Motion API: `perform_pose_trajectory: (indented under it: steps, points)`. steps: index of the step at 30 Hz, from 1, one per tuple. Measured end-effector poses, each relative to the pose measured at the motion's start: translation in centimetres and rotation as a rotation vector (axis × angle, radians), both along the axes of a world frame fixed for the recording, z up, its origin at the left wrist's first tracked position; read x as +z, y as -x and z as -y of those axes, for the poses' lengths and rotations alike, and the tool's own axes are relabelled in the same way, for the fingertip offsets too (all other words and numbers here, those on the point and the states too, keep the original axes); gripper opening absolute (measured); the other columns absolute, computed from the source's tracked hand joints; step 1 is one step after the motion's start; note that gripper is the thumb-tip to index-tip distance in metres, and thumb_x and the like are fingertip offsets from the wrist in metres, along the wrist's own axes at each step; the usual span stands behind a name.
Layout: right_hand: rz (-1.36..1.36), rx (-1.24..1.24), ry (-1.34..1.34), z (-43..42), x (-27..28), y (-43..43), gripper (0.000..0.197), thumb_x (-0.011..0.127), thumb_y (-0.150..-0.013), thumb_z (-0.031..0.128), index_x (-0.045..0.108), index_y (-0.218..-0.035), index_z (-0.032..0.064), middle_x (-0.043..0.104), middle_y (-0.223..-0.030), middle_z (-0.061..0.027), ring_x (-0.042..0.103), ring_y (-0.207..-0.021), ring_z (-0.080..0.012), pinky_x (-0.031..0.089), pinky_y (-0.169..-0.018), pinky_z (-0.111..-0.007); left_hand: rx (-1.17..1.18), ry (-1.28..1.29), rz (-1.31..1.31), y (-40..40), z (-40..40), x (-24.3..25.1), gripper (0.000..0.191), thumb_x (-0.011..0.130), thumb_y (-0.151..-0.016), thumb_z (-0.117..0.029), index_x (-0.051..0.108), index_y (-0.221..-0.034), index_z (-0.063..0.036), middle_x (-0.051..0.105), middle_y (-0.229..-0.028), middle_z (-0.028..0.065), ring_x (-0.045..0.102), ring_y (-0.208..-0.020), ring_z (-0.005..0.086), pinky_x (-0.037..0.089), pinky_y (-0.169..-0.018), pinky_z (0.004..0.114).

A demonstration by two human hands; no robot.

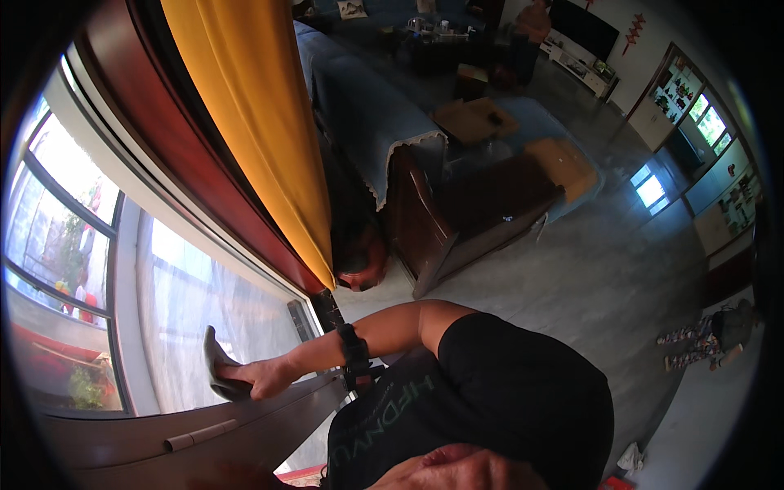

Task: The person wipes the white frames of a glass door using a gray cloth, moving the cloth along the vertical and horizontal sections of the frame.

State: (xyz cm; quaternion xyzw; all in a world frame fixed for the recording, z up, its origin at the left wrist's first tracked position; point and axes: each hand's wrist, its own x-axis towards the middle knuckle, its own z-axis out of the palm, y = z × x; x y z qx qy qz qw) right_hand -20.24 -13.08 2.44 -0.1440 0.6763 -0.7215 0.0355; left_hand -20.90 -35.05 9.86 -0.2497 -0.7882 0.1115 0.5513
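Note:
My right arm, with a black band near the elbow, reaches left across the view. My right hand [263,375] is closed on a grey cloth [214,364], which spreads on both sides of the fingers. Hand and cloth are beside a glazed pane [196,306], just above a brownish panel [282,410] with a pale tubular handle [201,435]. Whether the cloth touches the glass cannot be told. My left hand is out of view.
A yellow curtain [263,135] hangs by a red-brown frame [177,122]. Beyond are a covered sofa [380,104], a dark wooden seat [490,202] and a red object [364,260] on the floor. One person [530,37] stands far back, another [716,337] at the right.

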Motion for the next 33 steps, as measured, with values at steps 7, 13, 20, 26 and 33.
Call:
perform_pose_trajectory:
  steps: [7, 13, 20, 26, 33]
  points:
    - [-0.025, -0.050, 0.032, 1.1, 0.4, -0.5, 0.102, 0.058, -0.071, -0.002, 0.004, -0.156, 0.0044, 0.018, -0.158, -0.0247, 0.020, -0.147, -0.0366, 0.015, -0.120, -0.035, 0.016, 0.097, 0.043, -1.0, 1.1, 0.7, 0.054, 0.037, -0.104, -0.033, 0.025, -0.146, -0.0011, 0.030, -0.151, 0.0315, 0.031, -0.137, 0.0503, 0.027, -0.113, 0.057]
    - [-0.026, -0.068, -0.181, 3.7, 2.9, -2.8, 0.099, 0.054, -0.071, 0.000, 0.003, -0.156, -0.0009, 0.009, -0.162, -0.0240, 0.010, -0.151, -0.0327, 0.010, -0.123, -0.036, 0.014, 0.145, 0.063, -1.5, 1.8, 1.5, 0.053, 0.037, -0.104, -0.033, 0.025, -0.146, -0.0018, 0.031, -0.150, 0.0324, 0.033, -0.135, 0.0517, 0.029, -0.112, 0.058]
    - [-0.193, -0.110, -0.243, 2.5, 2.5, -3.2, 0.094, 0.054, -0.072, -0.004, 0.013, -0.156, 0.0020, 0.021, -0.159, -0.0236, 0.021, -0.148, -0.0346, 0.020, -0.121, -0.036, -0.013, 0.281, 0.093, -2.6, 2.2, 2.7, 0.053, 0.038, -0.104, -0.032, 0.025, -0.146, -0.0026, 0.033, -0.148, 0.0334, 0.036, -0.134, 0.0534, 0.032, -0.111, 0.058]
    - [-0.018, -0.170, -0.422, 1.8, -6.4, -2.4, 0.083, 0.051, -0.072, -0.007, 0.030, -0.151, 0.0019, 0.033, -0.154, -0.0173, 0.035, -0.141, -0.0339, 0.030, -0.115, -0.036, -0.117, 0.500, 0.055, -6.1, 1.0, 6.7, 0.053, 0.040, -0.104, -0.034, 0.027, -0.145, -0.0037, 0.035, -0.148, 0.0335, 0.039, -0.133, 0.0538, 0.035, -0.110, 0.058]
    - [-0.142, -0.237, -0.158, 3.0, 1.3, -2.1, 0.068, 0.057, -0.071, 0.000, 0.043, -0.137, -0.0051, 0.046, -0.139, -0.0204, 0.045, -0.131, -0.0353, 0.036, -0.107, -0.039, -0.178, -0.308, -0.050, 1.7, 1.1, 0.3, 0.054, 0.044, -0.101, -0.044, 0.049, -0.142, -0.0085, 0.037, -0.150, 0.0273, 0.044, -0.131, 0.0452, 0.039, -0.107, 0.053]
